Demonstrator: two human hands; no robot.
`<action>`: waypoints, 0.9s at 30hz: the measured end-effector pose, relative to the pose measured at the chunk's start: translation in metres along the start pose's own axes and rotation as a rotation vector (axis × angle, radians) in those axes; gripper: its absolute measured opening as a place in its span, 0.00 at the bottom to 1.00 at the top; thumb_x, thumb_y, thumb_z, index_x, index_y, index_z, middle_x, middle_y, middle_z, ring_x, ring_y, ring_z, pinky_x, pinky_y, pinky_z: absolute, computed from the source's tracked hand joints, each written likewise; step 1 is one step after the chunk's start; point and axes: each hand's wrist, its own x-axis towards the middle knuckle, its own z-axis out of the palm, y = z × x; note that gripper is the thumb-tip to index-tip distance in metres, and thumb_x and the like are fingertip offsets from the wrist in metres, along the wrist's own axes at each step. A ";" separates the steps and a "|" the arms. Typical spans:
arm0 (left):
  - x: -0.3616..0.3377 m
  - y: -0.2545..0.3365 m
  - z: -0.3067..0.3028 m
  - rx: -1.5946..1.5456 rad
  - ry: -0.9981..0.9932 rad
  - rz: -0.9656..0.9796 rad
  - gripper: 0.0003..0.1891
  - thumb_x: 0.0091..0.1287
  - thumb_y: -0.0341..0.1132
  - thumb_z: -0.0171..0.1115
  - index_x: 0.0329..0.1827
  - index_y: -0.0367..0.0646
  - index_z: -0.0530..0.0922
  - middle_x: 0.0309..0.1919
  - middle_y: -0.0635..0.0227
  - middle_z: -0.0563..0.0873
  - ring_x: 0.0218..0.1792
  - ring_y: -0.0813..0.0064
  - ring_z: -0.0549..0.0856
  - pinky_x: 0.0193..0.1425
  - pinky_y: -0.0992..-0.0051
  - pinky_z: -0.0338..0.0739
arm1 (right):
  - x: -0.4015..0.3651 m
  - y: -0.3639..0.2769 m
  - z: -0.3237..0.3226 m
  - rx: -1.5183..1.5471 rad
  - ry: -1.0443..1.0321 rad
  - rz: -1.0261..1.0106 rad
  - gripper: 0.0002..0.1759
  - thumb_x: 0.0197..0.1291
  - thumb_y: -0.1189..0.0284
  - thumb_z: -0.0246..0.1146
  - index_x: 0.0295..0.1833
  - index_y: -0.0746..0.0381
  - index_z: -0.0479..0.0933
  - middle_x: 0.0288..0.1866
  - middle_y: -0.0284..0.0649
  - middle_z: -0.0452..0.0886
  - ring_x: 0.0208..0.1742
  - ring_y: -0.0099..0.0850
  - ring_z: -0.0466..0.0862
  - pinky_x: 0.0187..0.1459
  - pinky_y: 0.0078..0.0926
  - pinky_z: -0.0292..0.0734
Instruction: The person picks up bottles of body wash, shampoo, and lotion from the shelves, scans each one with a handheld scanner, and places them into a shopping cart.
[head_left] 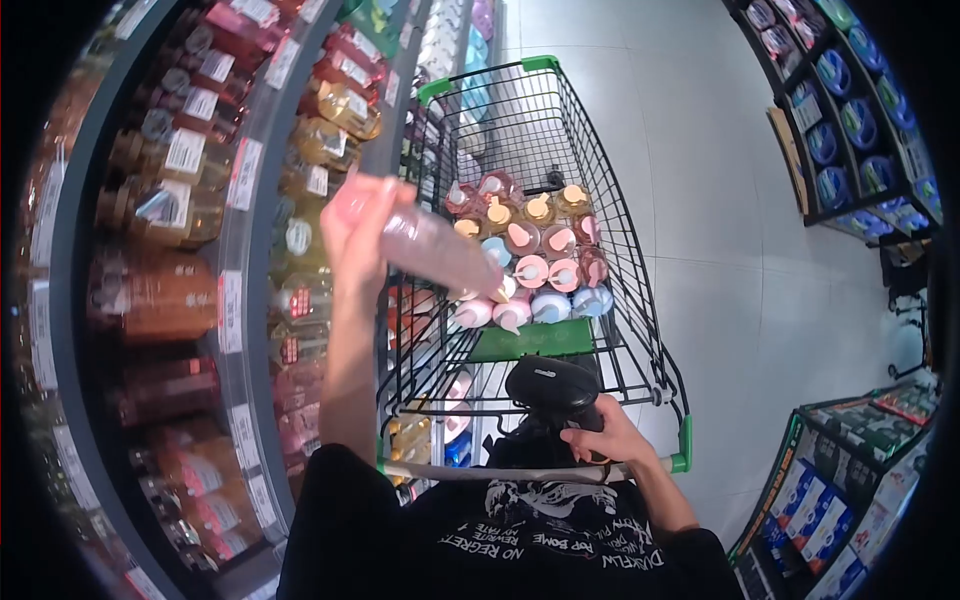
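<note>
My left hand is closed round one end of a clear pinkish bottle, raised over the left side of the shopping cart. The bottle is smeared by motion and tilts down to the right, towards the pump bottles standing in the cart. Those have pink, yellow, blue and white pump tops, packed in rows. Near the cart's handlebar, my right hand grips the handle of a black handheld barcode scanner, whose head faces the cart.
Shelves of bottles with price tags run along the left, close to the cart. A green panel lies at the cart's near end. To the right are a rack of blue packs and a low display of boxes; grey tiled floor lies between.
</note>
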 end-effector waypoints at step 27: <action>0.095 -0.363 0.153 0.404 0.147 -0.605 0.21 0.41 0.24 0.74 0.43 0.40 0.84 0.36 0.67 0.88 0.37 0.73 0.85 0.46 0.72 0.79 | 0.004 0.014 -0.012 0.207 0.189 0.267 0.22 0.59 0.74 0.68 0.57 0.62 0.70 0.23 0.30 0.74 0.18 0.18 0.75 0.21 0.18 0.70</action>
